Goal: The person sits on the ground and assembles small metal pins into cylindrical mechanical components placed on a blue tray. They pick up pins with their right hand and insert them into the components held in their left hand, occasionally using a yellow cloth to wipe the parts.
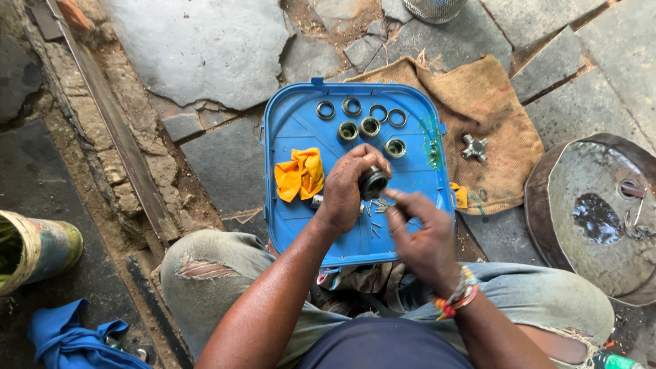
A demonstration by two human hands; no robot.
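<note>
My left hand point(347, 188) grips a small dark bearing cup point(374, 182) over a blue plastic tray point(294, 126) that rests against my knees. My right hand point(422, 232) is blurred just right of the cup, fingers pinched near thin needle rollers point(378, 205) scattered on the tray; I cannot tell whether it holds one. Three more bearing cups point(370, 127) and several flat rings point(352, 106) lie at the tray's far side. A crumpled yellow cloth point(299, 174) sits on the tray to the left of my left hand.
A metal cross-shaped joint piece point(473, 147) lies on a brown burlap sack point(478, 102) right of the tray. A round metal pan point(598, 212) with dark oil stands at the right. A painted can point(34, 249) and blue cloth point(65, 338) are at the left, on stone paving.
</note>
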